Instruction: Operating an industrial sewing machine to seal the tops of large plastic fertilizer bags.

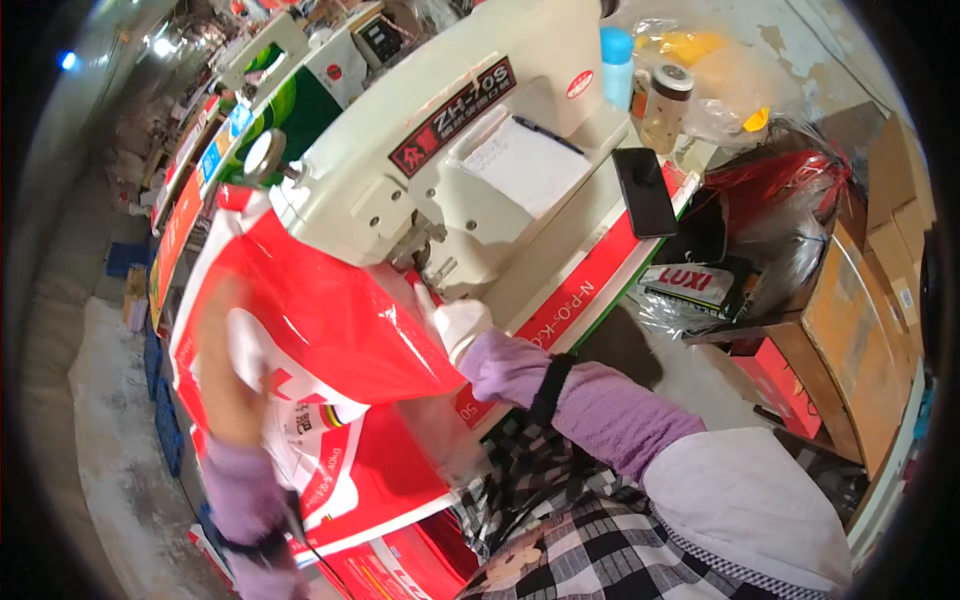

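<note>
A red plastic bag (330, 320) with white print is held up in front of a cream industrial sewing machine (470, 120). My right hand (455, 322), in a white glove with a purple sleeve, grips the bag's right edge close to the machine's presser foot (430, 262). My left hand (225, 365) is motion-blurred and lies against the bag's left half, apparently gripping it. Below it hangs another red and white printed bag (350, 480).
On the machine table lie a black phone (645, 190) and a notepad with a pen (525, 160). A blue-capped bottle (617, 65) and a jar (665, 95) stand behind them. Cardboard boxes (870, 330) are stacked at the right. More red bags (400, 565) lie below.
</note>
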The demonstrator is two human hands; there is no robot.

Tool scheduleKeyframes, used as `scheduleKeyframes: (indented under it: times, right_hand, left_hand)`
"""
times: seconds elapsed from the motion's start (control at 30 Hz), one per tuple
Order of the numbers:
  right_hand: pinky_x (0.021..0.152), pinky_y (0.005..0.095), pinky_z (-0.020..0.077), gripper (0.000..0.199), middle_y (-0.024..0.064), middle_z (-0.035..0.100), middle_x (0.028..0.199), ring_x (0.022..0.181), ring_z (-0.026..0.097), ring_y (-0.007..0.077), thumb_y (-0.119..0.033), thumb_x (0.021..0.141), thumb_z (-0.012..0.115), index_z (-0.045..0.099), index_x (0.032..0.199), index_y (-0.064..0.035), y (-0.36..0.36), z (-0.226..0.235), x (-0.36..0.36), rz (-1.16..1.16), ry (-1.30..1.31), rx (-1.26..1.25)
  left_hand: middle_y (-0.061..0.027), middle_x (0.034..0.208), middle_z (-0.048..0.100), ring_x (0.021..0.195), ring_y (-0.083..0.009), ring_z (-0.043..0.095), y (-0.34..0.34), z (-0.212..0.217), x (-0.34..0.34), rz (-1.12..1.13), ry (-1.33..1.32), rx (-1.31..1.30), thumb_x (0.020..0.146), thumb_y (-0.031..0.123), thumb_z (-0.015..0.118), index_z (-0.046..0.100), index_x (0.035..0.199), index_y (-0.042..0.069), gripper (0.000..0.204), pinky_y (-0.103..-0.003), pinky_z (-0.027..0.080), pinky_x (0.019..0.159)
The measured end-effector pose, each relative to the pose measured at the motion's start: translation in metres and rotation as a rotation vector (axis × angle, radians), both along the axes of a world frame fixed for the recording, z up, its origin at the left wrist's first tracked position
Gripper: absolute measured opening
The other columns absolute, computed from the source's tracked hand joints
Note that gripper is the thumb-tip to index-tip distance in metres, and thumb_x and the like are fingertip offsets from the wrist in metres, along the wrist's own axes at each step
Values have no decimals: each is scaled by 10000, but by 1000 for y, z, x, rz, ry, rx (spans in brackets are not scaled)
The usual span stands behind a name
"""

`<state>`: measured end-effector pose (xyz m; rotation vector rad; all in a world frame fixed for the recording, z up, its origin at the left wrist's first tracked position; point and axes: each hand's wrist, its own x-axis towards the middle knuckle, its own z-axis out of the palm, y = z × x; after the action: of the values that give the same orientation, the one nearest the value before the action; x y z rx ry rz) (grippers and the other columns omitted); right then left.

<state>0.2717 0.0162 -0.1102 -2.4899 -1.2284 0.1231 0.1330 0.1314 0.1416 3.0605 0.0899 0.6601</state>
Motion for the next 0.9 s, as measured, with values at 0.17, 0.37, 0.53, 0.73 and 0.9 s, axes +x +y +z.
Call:
scheduleKeyframes:
  times: [0.17,0.37,0.53,0.73,0.9]
  right_hand:
    - [613,427,509,424,97,660,733,681,645,310,-251,898,492,512,1298,-110,-44,46,-7,263,404,227]
    - [787,426,489,363,208,659,932,869,630,353,-374,867,607,669,954,-27,-48,103,-18,294,891,698]
    - [679,454,458,414,186,611,727,692,598,380,-411,802,659,658,797,2,-45,101,-17,534,482,516]
    - [1041,493,297,156,-22,672,856,959,573,175,-295,797,670,714,862,-160,-66,79,-54,641,370,776]
    - [1044,477,322,148,3,622,766,884,591,173,-252,758,727,698,858,-147,-75,102,-68,488,341,930]
  left_hand:
    - [-229,1134,600,1090,-395,560,309,-33,-119,768,70,240,673,26,582,594,1057,0,385,-451,443,948]
    - [-224,816,639,792,-382,616,337,56,-153,1033,-180,637,698,105,600,620,767,-2,129,-481,484,734]
    - [-187,767,651,700,-350,625,227,115,-272,880,-211,417,709,24,553,684,861,33,201,-426,504,667]
    - [-227,753,642,714,-380,637,146,-45,-360,1218,44,129,702,79,564,642,738,15,107,-453,495,645]
    - [-258,788,641,730,-420,624,104,-25,-323,1157,67,63,695,24,498,653,818,-28,204,-467,478,652]
